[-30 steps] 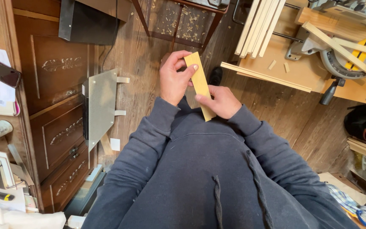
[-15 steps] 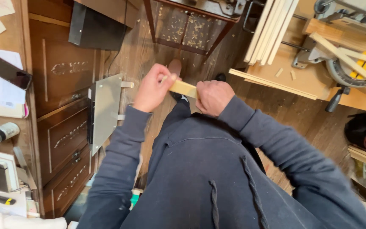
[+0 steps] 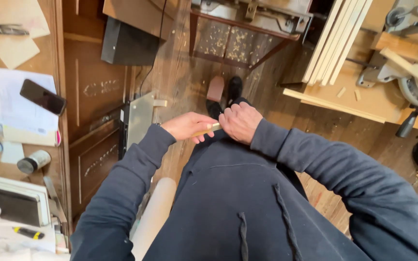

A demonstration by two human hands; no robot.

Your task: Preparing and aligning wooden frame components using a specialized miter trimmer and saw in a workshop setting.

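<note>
— Where's the little wood strip [image 3: 210, 129] right now?

— Between the two hands, close in front of the dark hooded sweatshirt [image 3: 238, 203], above the plank floor [image 3: 180, 72]. Only a short pale stretch shows between them; the rest is covered by knuckles.

— How are the hands set on it?

— The left hand [image 3: 188, 126] has its fingers curled and pressed together around the near-left end. The right hand [image 3: 240, 122] lies knuckles-up over the other end, fingers folded down over it. Whether the right thumb pinches underneath I cannot tell. (A grip at both ends would keep a thin piece from twisting, I'd judge.)

— And why so close to the body?

— Likely for control: elbows are tucked and the strip lies roughly level across the belly line.

— What's around?

— On the left, a wooden desk [image 3: 81, 87] with panelled drawers; a black phone [image 3: 43, 96] lies on papers there, and a small tin [image 3: 33, 162] sits nearer. A grey metal plate [image 3: 140, 118] leans by the drawers. Far right, a mitre saw [image 3: 412, 72] stands on a board, with pale wood slats [image 3: 332, 41] leaning just beside it, within reach of the saw. Shavings litter the floor under the far metal stand [image 3: 247, 24].
</note>
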